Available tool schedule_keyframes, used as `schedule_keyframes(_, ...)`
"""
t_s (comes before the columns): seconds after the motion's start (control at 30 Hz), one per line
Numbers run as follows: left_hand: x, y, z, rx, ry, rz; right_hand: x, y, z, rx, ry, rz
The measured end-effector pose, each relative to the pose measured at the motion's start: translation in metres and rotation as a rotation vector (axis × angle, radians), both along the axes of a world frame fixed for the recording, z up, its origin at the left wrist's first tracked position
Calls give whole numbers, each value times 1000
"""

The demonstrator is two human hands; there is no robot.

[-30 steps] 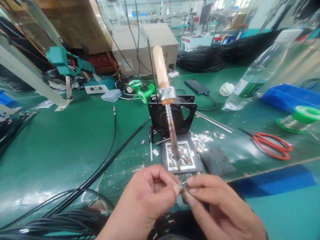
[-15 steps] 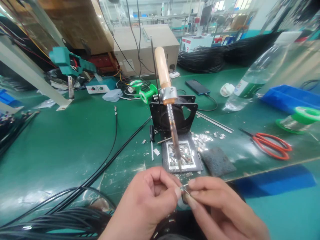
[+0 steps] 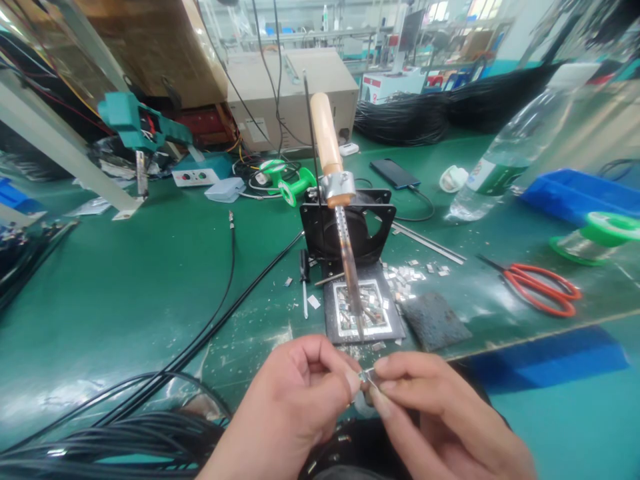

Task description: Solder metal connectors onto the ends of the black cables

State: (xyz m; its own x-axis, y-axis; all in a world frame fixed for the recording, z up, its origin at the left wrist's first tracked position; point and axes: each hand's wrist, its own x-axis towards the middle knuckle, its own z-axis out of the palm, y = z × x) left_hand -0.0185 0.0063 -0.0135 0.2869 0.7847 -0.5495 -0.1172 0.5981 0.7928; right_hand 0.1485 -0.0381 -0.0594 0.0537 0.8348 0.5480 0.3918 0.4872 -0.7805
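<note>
Head view: clock positions read from the part held between the two hands.
Workpiece: small silver-coloured metal part (image 3: 363,377), low of centre, held at the fingertips just short of the iron's tip; finer detail too small to read.
Left hand: bare left hand (image 3: 293,397) at 8 o'clock, thumb and index finger pinching the part from that side.
Right hand: bare right hand (image 3: 443,403) at 4 o'clock, thumb and fingertips pinching thin bright ends of the same part.
Iron: soldering iron with pale wooden handle (image 3: 326,133) at 12 o'clock, clamped in a shiny metal collar (image 3: 336,187), tip pointing down at the hands.
Behind iron barrel: black square fan frame (image 3: 313,230), 12 o'clock.
Under barrel: dark flat plate (image 3: 332,327) with a white-edged square of small metal scraps, 12 o'clock.
Pad: dark grey rough square pad (image 3: 435,320), 2 o'clock, beside the plate.
Cutting tool: red-handled scissors (image 3: 543,289), 2 o'clock, well apart from the hands.
Screwdriver: black-handled screwdriver with silver shaft (image 3: 305,267), between 10 and 11 o'clock.
Cabling: bundled black cables (image 3: 120,437), between 8 and 9 o'clock.
</note>
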Motion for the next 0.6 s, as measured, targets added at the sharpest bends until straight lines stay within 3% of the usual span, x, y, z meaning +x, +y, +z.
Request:
schedule_keyframes(0.33, -4, -5, -5, 102, -22, 0, 2, -3, -1, 1, -3, -5)
schedule_keyframes(0.6, -6, -22, -13, 246, -47, 68, 0, -5, 1, -38, 69, 13)
